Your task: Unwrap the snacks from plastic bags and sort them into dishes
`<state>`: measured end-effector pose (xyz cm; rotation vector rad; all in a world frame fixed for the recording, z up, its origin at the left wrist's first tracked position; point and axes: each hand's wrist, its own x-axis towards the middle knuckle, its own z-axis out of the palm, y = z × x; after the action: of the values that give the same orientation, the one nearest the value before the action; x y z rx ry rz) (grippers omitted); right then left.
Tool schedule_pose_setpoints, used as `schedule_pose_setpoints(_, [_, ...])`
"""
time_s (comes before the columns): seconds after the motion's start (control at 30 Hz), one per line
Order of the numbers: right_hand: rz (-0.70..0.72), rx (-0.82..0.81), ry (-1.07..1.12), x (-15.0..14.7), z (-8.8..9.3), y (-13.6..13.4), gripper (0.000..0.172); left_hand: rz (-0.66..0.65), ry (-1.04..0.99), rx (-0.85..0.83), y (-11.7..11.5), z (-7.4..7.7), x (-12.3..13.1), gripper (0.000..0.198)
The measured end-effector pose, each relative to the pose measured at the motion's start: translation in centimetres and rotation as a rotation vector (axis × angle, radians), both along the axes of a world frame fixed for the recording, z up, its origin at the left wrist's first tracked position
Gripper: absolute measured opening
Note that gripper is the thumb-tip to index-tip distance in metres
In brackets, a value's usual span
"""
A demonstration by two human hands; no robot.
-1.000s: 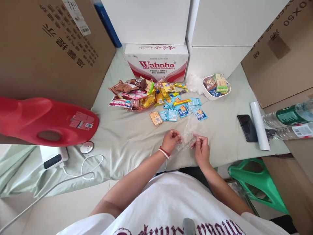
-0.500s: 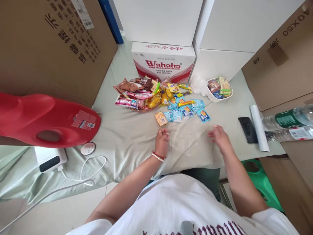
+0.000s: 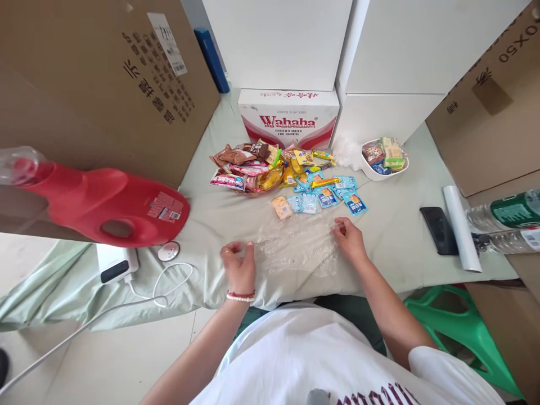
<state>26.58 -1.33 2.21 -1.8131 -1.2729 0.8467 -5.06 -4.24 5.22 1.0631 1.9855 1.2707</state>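
A clear plastic bag [image 3: 297, 247] lies spread flat on the pale green cloth [image 3: 379, 214] in front of me. My left hand [image 3: 239, 269] pinches its left edge with curled fingers. My right hand [image 3: 348, 239] pinches the bag's upper right corner. Just beyond the bag lies a heap of snack packets [image 3: 270, 169], with several small blue sachets [image 3: 333, 197] nearest my right hand.
A white bowl of snacks [image 3: 386, 157] sits far right. A Wahaha carton [image 3: 289, 115] and white boxes stand behind. A red jug [image 3: 101, 202], power bank [image 3: 116, 264] and cable lie left. A phone [image 3: 439, 229], paper roll [image 3: 462, 228] and bottles [image 3: 506, 222] lie right.
The crumpled bag I held up between both hands has been laid down and stretched flat. My hands moved apart to its left and right edges.
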Motion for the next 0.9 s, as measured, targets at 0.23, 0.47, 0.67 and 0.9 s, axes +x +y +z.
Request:
schedule_pose_setpoints(0.23, [0.136, 0.029, 0.016, 0.9, 0.4, 0.3, 0.034, -0.95, 0.711, 0.343, 2.2, 1.6, 2.0, 0.03])
schedule_pose_setpoints(0.47, [0.075, -0.159, 0.303, 4.9, 1.0, -2.5, 0.047, -1.171, 1.01, 0.131, 3.5, -2.7, 2.1, 0.054])
schedule_pose_setpoints(0.67, [0.148, -0.134, -0.081, 10.0, 2.8, -0.9, 0.045, -1.155, 1.02, 0.193, 1.5, -4.3, 0.9, 0.058])
schedule_pose_setpoints(0.9, [0.293, 0.015, -0.654, 7.5, 6.8, 12.9, 0.024, -1.182, 0.993, 0.215, 1.9, -4.1, 0.7, 0.071])
